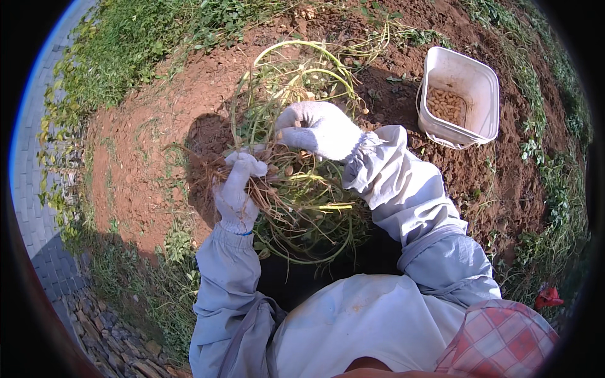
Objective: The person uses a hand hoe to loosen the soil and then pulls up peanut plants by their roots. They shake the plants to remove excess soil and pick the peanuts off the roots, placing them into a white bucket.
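My left hand [240, 189], in a white knit glove, grips a bundle of peanut plants by their roots and lower stems. Thin brown roots [264, 198] spill out on both sides of the fist, with peanut pods [289, 170] hanging among them. Just up and right of it is my right hand [324, 132], gloved too, thumb and fingers curled together over the stems. A small tan spot shows at its thumb tip; whether that is a pod or dirt on the glove is unclear. Leafy green stems [312, 238] droop below my hands, over my lap.
A white plastic bucket [487, 104] stands on the soil to the right, peanut pods [445, 106] lying at its bottom. More pulled vines [302, 80] lie ahead on reddish soil [142, 137]. Grey paving [35, 189] edges the far left. A red object [548, 298] sits at right.
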Tool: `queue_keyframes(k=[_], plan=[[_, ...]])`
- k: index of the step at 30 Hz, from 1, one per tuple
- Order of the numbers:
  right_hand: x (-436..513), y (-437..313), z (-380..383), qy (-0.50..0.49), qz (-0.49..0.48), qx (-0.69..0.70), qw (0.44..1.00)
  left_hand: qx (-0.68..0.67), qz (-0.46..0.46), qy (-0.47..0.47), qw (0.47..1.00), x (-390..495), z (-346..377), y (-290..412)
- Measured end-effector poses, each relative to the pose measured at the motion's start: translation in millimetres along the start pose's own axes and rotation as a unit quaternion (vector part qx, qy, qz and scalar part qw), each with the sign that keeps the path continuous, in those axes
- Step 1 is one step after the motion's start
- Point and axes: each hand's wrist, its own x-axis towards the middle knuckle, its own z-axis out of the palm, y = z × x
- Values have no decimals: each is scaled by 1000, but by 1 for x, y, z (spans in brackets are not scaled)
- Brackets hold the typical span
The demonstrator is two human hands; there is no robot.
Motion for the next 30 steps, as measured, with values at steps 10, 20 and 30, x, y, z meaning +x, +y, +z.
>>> queue_keyframes(k=[10,20,30], plan=[[-3,5,-6,-48,26,-160,986,71,-16,34,997,1,11,3],[-46,-14,-5,-170,115,179,962,138,43,143,979,21,-14,12],[-32,19,-3,-15,159,155,975,22,-16,219,975,25,-13,17]])
